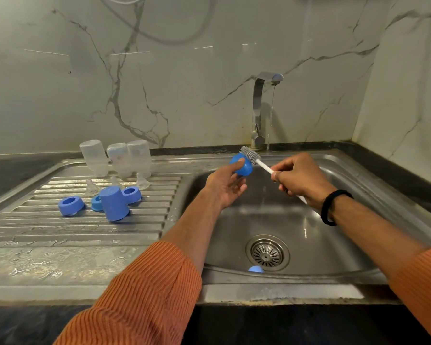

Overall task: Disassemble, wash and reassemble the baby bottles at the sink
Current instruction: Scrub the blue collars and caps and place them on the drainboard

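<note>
Gripping blue cap in left hand, right hand clutching brush; another cap in sink

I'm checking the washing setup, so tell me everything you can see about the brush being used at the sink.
The brush has a thin white handle, plastic by the look of it, and a grey bristled head with short rows of bristles around it. It is tilted, head up and to the left, over the sink. The right hand grips the handle. The bristled head lies against the blue cap that the left hand holds. The thin stream of water from the tap falls just to its right.
</note>
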A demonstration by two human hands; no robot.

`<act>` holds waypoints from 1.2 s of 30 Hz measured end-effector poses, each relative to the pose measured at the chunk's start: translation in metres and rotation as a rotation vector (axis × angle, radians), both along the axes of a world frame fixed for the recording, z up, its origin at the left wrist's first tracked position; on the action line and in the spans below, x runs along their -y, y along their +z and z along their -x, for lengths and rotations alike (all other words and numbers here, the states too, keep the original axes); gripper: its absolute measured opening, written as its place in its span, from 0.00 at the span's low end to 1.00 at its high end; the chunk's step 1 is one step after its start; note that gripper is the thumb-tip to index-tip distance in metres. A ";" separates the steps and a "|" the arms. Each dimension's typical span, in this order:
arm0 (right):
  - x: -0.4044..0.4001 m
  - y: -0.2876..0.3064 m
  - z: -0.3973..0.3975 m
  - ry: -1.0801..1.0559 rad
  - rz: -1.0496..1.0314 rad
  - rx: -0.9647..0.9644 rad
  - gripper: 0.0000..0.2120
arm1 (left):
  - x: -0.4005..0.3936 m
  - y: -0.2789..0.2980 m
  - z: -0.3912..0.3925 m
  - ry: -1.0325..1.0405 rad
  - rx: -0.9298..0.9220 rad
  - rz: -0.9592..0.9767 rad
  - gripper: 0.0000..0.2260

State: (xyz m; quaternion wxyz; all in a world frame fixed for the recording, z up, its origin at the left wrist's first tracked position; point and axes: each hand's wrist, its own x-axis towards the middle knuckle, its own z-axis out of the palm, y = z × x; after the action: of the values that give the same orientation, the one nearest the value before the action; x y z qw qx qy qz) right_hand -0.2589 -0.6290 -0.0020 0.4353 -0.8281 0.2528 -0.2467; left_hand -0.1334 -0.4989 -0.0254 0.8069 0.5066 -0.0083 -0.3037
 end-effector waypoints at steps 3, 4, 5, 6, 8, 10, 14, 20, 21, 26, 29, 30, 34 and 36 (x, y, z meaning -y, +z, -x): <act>0.005 -0.001 0.002 -0.008 -0.043 -0.042 0.08 | 0.002 0.000 0.001 0.015 0.047 0.000 0.22; 0.007 -0.002 0.002 -0.010 -0.040 -0.056 0.08 | 0.002 0.000 0.001 0.007 0.058 0.004 0.22; 0.008 -0.002 0.002 -0.013 -0.031 -0.069 0.08 | 0.002 0.000 0.001 -0.006 0.066 0.007 0.22; 0.009 -0.002 0.002 -0.015 -0.027 -0.078 0.08 | 0.002 -0.001 0.001 -0.021 0.073 0.009 0.20; 0.011 0.000 0.001 -0.015 -0.037 -0.094 0.08 | 0.002 -0.003 0.001 -0.036 0.078 0.009 0.16; 0.014 0.000 0.002 -0.010 -0.040 -0.114 0.08 | 0.001 -0.004 0.000 -0.031 0.070 0.016 0.16; 0.017 -0.001 0.006 0.031 0.017 -0.166 0.07 | -0.002 -0.002 -0.001 -0.029 0.090 -0.044 0.19; 0.018 0.004 0.010 0.097 0.145 -0.202 0.07 | -0.005 0.000 -0.005 0.005 0.143 -0.142 0.17; 0.017 0.005 0.010 0.106 0.151 -0.209 0.07 | -0.006 -0.001 -0.007 0.004 0.156 -0.156 0.17; 0.023 0.010 0.014 0.099 0.125 -0.180 0.07 | -0.006 -0.003 -0.008 0.007 0.165 -0.152 0.20; 0.028 0.012 0.015 0.109 0.160 -0.201 0.07 | -0.006 -0.004 -0.010 -0.009 0.149 -0.101 0.18; 0.027 0.011 0.015 0.125 0.194 -0.220 0.07 | -0.006 -0.005 -0.010 -0.020 0.145 -0.077 0.19; 0.023 0.011 0.013 0.158 0.307 -0.207 0.07 | -0.005 -0.005 -0.013 0.012 0.254 -0.143 0.24; 0.023 0.013 0.014 0.168 0.349 -0.207 0.07 | -0.005 -0.006 -0.014 0.043 0.272 -0.155 0.24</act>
State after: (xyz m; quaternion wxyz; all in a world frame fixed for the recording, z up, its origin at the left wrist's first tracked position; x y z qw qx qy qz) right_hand -0.2727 -0.6520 0.0114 0.2763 -0.9299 0.1797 -0.1632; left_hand -0.1190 -0.4941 -0.0315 0.7631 0.6039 -0.0830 -0.2146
